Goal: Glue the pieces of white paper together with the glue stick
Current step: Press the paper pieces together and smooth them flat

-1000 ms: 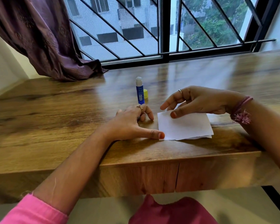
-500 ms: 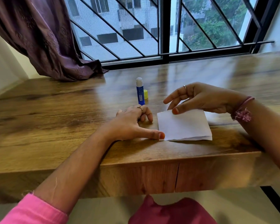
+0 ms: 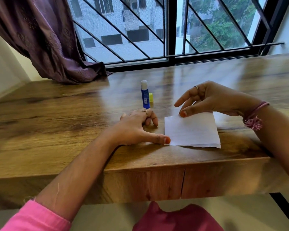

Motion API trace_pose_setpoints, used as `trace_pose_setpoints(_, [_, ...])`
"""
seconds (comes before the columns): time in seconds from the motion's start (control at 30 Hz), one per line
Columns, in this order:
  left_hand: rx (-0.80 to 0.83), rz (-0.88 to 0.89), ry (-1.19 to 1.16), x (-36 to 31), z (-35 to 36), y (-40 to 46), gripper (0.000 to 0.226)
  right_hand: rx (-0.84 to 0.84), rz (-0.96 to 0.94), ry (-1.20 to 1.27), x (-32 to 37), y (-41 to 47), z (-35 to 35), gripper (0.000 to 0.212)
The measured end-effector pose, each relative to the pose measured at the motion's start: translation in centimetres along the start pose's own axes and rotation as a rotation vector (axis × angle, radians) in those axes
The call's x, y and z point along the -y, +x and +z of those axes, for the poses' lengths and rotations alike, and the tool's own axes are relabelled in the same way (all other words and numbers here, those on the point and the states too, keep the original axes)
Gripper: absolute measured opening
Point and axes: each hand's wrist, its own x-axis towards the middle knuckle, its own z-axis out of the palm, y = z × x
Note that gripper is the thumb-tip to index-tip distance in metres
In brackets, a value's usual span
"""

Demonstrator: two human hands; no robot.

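White paper (image 3: 192,130), two sheets stacked, lies near the table's front edge. My right hand (image 3: 213,99) pinches the top sheet's far edge between thumb and fingers, and that edge is lifted a little. My left hand (image 3: 137,127) rests on the table left of the paper, fingers curled, thumb tip touching the paper's near left corner. A blue glue stick (image 3: 144,95) stands upright and uncapped just beyond my left hand. Its yellow cap (image 3: 150,97) sits right beside it.
The wooden table (image 3: 57,124) runs to a barred window (image 3: 167,30) at the back. A purple curtain (image 3: 45,39) hangs onto the back left of the table. The table's front edge lies just below the paper.
My right hand has risen slightly, lifting the top sheet's far edge. My left hand has stayed at the paper's near left corner.
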Motion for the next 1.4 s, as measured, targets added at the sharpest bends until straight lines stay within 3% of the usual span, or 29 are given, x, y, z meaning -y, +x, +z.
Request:
trace_pose_setpoints(0.23, [-0.021, 0.012, -0.010, 0.2, 0.1, 0.0, 0.057, -0.002, 0.052, -0.110, 0.4, -1.0, -0.2, 0.044])
trace_pose_setpoints(0.63, [-0.035, 0.019, 0.000, 0.3, 0.1, 0.2, 0.062, 0.015, 0.103, -0.124, 0.6, -1.7, -0.7, 0.031])
trace_pose_setpoints(1.4, [-0.040, 0.013, 0.014, 0.4, 0.2, 0.2, 0.066, 0.031, 0.081, -0.150, 0.3, -1.7, -0.7, 0.027])
